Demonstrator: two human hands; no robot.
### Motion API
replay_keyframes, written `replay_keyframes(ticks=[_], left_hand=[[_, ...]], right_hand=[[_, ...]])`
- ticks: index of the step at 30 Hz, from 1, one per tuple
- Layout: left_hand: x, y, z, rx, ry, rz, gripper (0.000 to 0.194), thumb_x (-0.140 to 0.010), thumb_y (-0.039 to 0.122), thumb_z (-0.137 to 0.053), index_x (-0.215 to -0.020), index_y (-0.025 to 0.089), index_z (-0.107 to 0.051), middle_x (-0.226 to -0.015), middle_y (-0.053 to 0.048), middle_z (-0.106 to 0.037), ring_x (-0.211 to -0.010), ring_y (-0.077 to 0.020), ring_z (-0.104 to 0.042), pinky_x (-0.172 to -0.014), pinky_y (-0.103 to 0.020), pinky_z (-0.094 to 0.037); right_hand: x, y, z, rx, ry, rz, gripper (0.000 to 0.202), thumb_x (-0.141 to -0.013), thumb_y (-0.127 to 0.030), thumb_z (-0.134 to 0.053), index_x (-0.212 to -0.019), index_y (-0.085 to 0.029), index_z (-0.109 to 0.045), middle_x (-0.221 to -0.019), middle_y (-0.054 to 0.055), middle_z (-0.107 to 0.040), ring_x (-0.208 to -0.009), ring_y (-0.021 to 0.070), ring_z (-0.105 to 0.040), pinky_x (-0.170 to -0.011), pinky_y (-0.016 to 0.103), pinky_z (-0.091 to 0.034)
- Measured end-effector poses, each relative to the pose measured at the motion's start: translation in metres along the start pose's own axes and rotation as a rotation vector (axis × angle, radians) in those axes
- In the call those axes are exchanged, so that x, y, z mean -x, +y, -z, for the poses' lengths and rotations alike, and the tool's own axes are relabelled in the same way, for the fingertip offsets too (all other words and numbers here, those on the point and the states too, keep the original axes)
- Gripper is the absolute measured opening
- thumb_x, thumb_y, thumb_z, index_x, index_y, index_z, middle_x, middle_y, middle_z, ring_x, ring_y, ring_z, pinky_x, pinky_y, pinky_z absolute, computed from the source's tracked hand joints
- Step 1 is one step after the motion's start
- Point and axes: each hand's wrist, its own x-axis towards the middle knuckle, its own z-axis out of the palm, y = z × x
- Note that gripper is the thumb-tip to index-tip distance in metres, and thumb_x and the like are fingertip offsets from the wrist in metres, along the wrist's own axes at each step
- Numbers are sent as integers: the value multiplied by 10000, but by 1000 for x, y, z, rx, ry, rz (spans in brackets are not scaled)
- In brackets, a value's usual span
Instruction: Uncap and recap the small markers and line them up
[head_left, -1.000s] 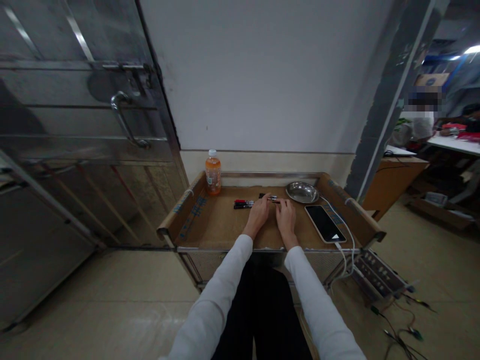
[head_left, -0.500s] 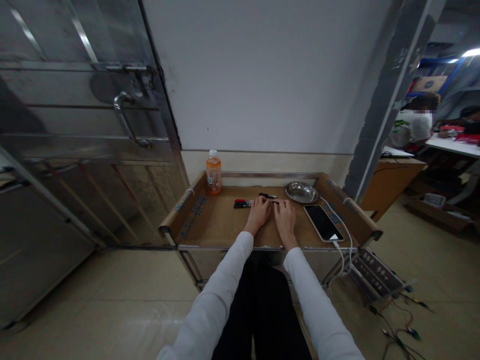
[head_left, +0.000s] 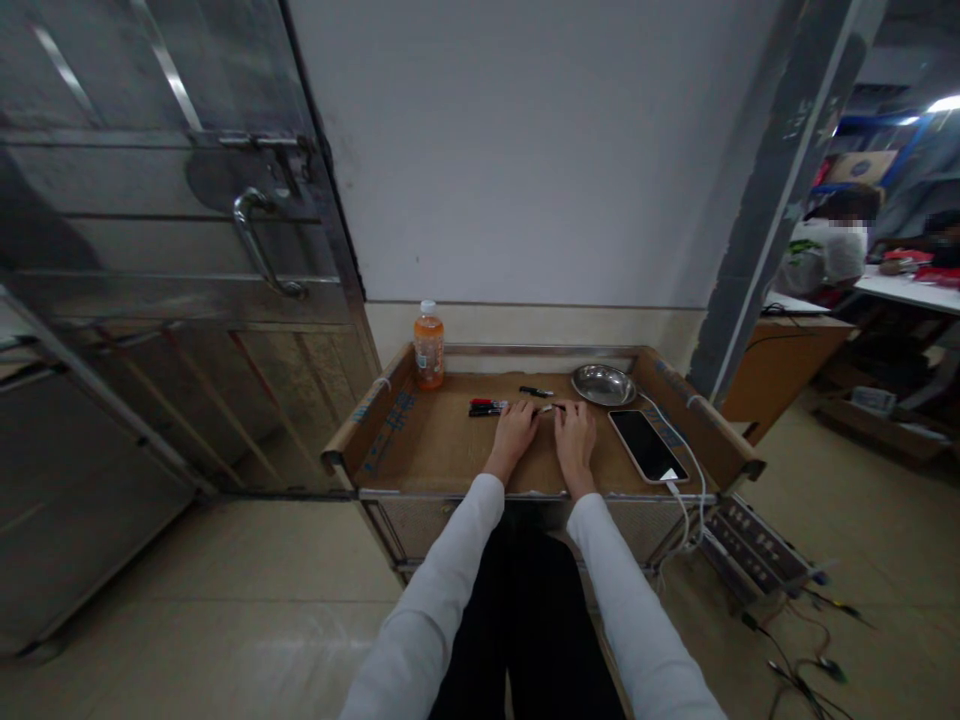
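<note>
My left hand (head_left: 514,430) rests low over the cardboard-lined cart top, its fingers closed on a slim pen (head_left: 545,408). Facing it, my right hand (head_left: 575,435) pinches the pen's dark end. A pale stretch of the pen shows between the hands; whether the dark end is a separate cap is too small to tell. Just left of my left hand lie several pens (head_left: 486,407), black and red, side by side and partly covered by the fingers. Another black pen (head_left: 536,391) lies beyond the hands.
An orange drink bottle (head_left: 429,347) stands at the back left corner. A shiny metal dish (head_left: 603,384) sits at the back right, with a phone (head_left: 647,446) and its white cable (head_left: 686,445) before it. Raised cardboard sides (head_left: 694,418) edge the cart. A person sits far right.
My hands have drawn slightly apart, the right one shifting a little to the right. More of the pen now shows between them. The other things stay put.
</note>
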Motion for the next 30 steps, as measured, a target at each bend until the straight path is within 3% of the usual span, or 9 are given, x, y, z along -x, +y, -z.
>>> replay_keyframes(ticks=[6, 13, 16, 19, 21, 26, 28, 30], left_hand=[[7, 1, 5, -19, 111, 43, 217, -955, 282, -387, -1048, 189, -559, -1015, -63, -623, -963, -187, -573, -858, -303, -403], [12, 1, 7, -28, 174, 48, 204, -940, 272, -430, -1072, 218, -575, -1001, -56, -623, -969, -194, -568, -868, -314, -392], [13, 1, 9, -28, 184, 94, 201, -938, 265, -432, -1069, 220, -578, -1026, -58, -621, -988, -201, -562, -880, -331, -393], [13, 0, 9, 2, 147, 56, 172, -926, 248, -462, -1048, 212, -578, -1032, -59, -616, -986, -195, -567, -885, -321, -399], [12, -1, 9, 52, 132, 62, 161, -925, 242, -466, -1037, 192, -569, -1023, -66, -614, -964, -183, -578, -860, -295, -413], [14, 0, 13, 177, 172, 242, 184, -947, 226, -408, -1077, 173, -528, -1045, -75, -618, -913, -157, -605, -751, -240, -438], [15, 2, 16, 159, 190, 283, 197, -953, 228, -388, -1079, 174, -529, -1038, -74, -625, -913, -159, -605, -767, -247, -442], [17, 3, 19, 78, 214, 342, 208, -953, 239, -378, -1056, 165, -543, -1006, -83, -630, -938, -184, -594, -818, -286, -443]], right_hand=[[0, 0, 1, -22, -17, 22, 259, -942, -232, -361, -1029, -175, -598, -994, 86, -584, -915, 191, -541, -802, 291, -364], [0, -2, 3, -53, -44, 60, 267, -943, -246, -374, -1050, -184, -611, -1000, 91, -598, -913, 199, -551, -822, 306, -390], [0, -1, 3, -82, -10, 21, 287, -940, -252, -365, -1049, -167, -616, -1007, 110, -609, -930, 213, -558, -843, 324, -407], [-1, -2, 3, -188, -34, 91, 308, -927, -225, -350, -1077, -167, -612, -1071, 121, -625, -1006, 220, -567, -899, 345, -417], [-1, -4, 3, -318, -90, 196, 359, -907, -186, -341, -1196, -187, -554, -1173, 100, -617, -1079, 200, -565, -935, 330, -424], [2, -8, 0, -481, -219, 341, 667, -832, -116, -362, -1463, -251, -191, -1394, 23, -486, -1150, 144, -558, -944, 284, -458], [3, -8, -4, -442, -227, 332, 697, -823, -116, -371, -1473, -232, -149, -1421, 31, -454, -1183, 148, -535, -965, 292, -447], [3, -6, -10, -365, -227, 285, 644, -837, -128, -367, -1458, -183, -205, -1412, 68, -461, -1196, 163, -521, -985, 304, -426]])
